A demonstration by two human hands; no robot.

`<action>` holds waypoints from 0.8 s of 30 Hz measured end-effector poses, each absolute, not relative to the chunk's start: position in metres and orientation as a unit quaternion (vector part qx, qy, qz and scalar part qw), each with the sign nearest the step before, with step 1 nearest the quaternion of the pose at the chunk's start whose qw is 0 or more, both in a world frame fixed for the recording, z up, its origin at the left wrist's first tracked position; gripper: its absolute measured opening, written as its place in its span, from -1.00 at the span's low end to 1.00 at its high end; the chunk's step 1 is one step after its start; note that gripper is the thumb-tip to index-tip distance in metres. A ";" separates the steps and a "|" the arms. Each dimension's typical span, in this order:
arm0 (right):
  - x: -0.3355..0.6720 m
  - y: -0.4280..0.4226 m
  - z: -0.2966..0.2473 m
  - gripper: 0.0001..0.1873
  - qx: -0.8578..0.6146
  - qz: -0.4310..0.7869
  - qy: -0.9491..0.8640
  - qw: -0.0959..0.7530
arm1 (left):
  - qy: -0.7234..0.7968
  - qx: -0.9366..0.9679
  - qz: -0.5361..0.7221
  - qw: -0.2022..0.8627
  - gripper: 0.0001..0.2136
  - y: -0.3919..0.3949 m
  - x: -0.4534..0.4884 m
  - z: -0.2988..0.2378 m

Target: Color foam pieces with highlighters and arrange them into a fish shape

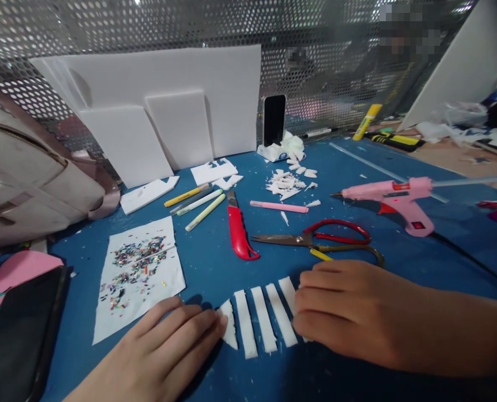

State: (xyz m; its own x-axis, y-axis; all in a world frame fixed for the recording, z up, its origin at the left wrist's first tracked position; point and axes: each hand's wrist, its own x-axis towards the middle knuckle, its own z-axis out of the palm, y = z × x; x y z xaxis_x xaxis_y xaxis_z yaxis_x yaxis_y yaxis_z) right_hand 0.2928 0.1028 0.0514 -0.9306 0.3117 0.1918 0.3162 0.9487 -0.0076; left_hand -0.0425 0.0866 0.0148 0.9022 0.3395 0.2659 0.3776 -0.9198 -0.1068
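Several narrow white foam strips (245,324) lie side by side on the blue table, their edges rough. At their left end is a white foam piece (229,325) with a slanted edge; the fingertips of my left hand (173,340) close on its left side, the thumb out of sight. My right hand (349,315), fingers curled together, grips the rightmost foam strip (287,287), covering most of it. Beyond the strips lie a red cutter (239,231) with its blade out and scissors (315,239) with red and brownish handles.
A pink glue gun (393,195) with a cord stands at right. White foam boards (179,128) lean against the mesh at the back. Paper with colorful bits (142,273), pens (204,212), foam scraps (284,181), a phone (24,329) and a bag (30,173) lie around.
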 end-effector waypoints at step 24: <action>0.327 0.113 0.039 -0.85 -0.340 0.232 -0.896 0.165 | -0.240 -0.962 -0.113 0.061 -0.58 0.076 -0.042 0.010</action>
State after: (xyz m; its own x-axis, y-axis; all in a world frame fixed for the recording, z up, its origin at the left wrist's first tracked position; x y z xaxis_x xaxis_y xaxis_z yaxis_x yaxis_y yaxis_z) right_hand 0.3274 0.1128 0.0386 -0.7143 0.6860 0.1387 0.5326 0.6613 -0.5283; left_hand -0.0416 0.0764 0.0104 0.8596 0.4472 0.2472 0.4750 -0.8777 -0.0640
